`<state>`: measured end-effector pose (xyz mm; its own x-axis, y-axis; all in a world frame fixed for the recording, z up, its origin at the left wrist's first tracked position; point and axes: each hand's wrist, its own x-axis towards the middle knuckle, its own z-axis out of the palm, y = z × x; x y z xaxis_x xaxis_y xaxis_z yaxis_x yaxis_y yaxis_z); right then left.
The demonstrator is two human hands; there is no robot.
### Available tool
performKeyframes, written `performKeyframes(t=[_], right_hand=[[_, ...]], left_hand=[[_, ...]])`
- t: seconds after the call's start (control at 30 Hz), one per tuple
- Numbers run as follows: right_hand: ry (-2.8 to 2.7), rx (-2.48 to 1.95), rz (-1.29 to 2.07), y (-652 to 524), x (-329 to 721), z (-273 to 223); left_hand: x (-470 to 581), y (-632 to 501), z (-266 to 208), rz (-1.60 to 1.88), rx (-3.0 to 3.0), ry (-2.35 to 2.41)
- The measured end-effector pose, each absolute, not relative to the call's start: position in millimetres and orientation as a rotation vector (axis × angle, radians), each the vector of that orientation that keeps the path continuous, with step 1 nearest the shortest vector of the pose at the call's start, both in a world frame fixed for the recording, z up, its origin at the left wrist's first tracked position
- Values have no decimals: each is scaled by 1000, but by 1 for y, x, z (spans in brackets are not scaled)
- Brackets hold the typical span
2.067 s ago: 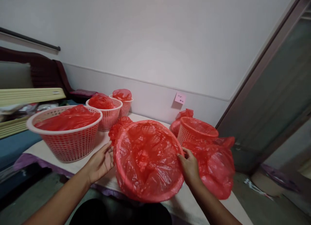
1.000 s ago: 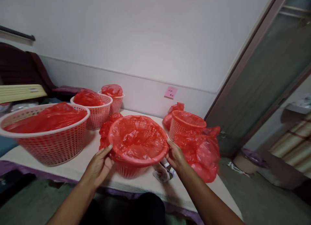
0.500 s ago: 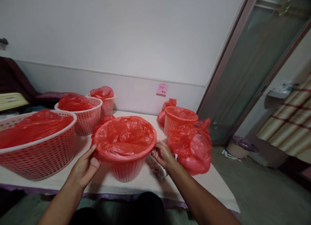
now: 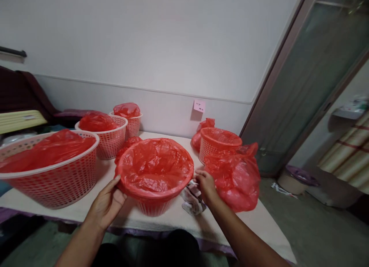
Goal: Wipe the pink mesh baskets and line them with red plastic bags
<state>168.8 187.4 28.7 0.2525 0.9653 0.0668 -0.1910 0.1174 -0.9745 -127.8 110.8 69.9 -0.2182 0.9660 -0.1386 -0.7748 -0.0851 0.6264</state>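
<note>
A round basket (image 4: 152,208) stands near the front of the table, lined with a red plastic bag (image 4: 155,163) folded over its rim. My left hand (image 4: 108,203) is at the rim's left side, its thumb on the bag-covered edge and its fingers curled below. At the right side, my right hand (image 4: 205,184) has its fingertips pinched at the bag's edge. Under that hand lies a crumpled grey-and-white cloth item (image 4: 193,201), partly hidden. A filled red plastic bag (image 4: 238,178) sits just right of my right hand.
Pink baskets holding red bags stand at left: a large one (image 4: 57,188), a middle one (image 4: 111,144) and a far one (image 4: 133,126). Another lined basket (image 4: 211,148) is at the back right. A pink note (image 4: 199,105) hangs on the wall; a bin (image 4: 292,180) stands on the floor.
The whole view has shifted, so everything appears slightly further right. My right fingers have moved a little along the basket's edge, and more of the cloth item shows.
</note>
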Motion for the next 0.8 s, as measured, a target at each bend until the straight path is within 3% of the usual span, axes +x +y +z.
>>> performKeyframes(t=[0.13,0.23,0.33,0.43,0.63,0.8], right_hand=[[-1058,-1109,741,154,170,69],[-1783,-951,281,110,150,99],[-2289,-820,106,77,123,110],[-2616,-990,136,66,110,111],[-2678,-1125,651,67,120,135],[-2803,-1243,607,69,109,130]], left_hand=[[-125,100,65,1656,382,713],[-120,88,63,1666,388,732],[-115,73,62,1677,397,769],[-109,56,55,1688,415,785],[-99,21,32,1643,352,918],[-81,2,33,1581,337,954]])
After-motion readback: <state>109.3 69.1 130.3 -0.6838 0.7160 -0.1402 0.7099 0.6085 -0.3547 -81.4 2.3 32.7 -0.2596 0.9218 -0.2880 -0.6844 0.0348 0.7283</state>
